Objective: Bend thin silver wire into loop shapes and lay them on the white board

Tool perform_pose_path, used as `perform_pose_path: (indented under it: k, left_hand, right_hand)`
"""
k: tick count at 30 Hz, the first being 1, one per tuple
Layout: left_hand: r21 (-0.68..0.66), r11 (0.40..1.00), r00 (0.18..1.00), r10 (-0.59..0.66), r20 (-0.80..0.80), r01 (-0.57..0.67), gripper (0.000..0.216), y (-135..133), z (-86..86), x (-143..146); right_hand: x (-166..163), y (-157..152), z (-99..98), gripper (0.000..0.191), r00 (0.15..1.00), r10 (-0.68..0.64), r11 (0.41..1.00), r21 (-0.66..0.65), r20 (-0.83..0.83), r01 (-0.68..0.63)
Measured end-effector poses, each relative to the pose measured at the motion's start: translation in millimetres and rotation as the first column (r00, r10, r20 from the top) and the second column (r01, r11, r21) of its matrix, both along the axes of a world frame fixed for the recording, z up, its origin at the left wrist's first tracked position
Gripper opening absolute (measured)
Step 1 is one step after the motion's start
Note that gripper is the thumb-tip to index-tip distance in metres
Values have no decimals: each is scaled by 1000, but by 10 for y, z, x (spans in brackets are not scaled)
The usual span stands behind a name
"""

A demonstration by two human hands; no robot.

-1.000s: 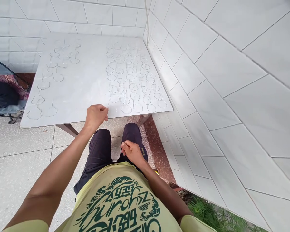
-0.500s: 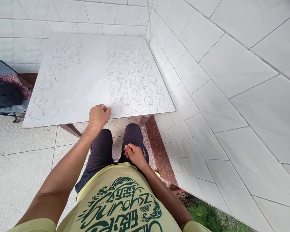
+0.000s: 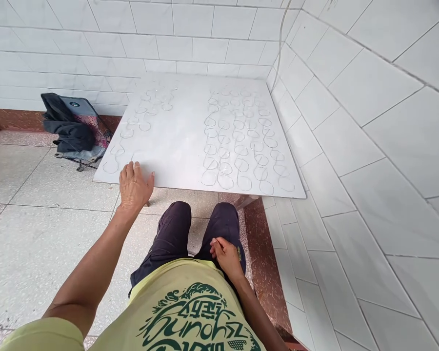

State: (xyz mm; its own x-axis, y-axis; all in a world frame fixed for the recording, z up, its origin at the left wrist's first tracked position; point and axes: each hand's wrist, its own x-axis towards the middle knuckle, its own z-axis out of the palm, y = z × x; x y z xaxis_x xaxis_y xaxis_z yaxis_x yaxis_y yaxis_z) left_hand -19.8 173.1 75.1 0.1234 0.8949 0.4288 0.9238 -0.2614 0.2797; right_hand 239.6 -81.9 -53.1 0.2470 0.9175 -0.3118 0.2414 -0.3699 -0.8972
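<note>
Toward the front left edge of a white board (image 3: 175, 156), my left hand (image 3: 135, 184) lies palm down with its fingers stretched out and thumb apart. It covers part of a thin looped strand in the left group; whether it touches that strand is hidden. Left of the fingers is another fine, dark looped strand (image 3: 110, 165), wire or thread by its look. Rows of similar looped strands (image 3: 244, 165) fill the right half of the board. My right hand (image 3: 226, 256) rests on my right thigh, fingers curled together. Anything within them is too small or hidden to see.
The board lies on a low table with a wooden leg (image 3: 246, 201), against white tiled walls (image 3: 210, 48) behind and at right. A folding chair (image 3: 83, 129) with dark cloth stands at the left. My knees are below the board's front edge.
My left hand has moved left along the front edge, away from the right group of loops, and its pinched fingers have spread. My right hand stays on the thigh. The view has turned left.
</note>
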Motion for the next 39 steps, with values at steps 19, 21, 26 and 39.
perform_pose_path:
  k: [19,21,26,39]
  left_hand:
    - [147,885,897,-433,-88,441,40,-371,-355,-133]
    - [170,871,887,-446,-122,461,38,-343,-338,-161]
    - [137,841,849,-502,-167,524,39,-267,-266,-218]
    - [-137,954,474,-7,881,268,26,-801,193,91]
  right_hand:
    - [-106,53,-16,41,999,35,999,37,-11,-35]
    - [-119,43,-17,41,999,54,998,42,-4,-54]
    - [-132,19,-32,41,996,81,996,43,26,-83]
    - [-186,345,467,41,989,90,988,139,-116,-74]
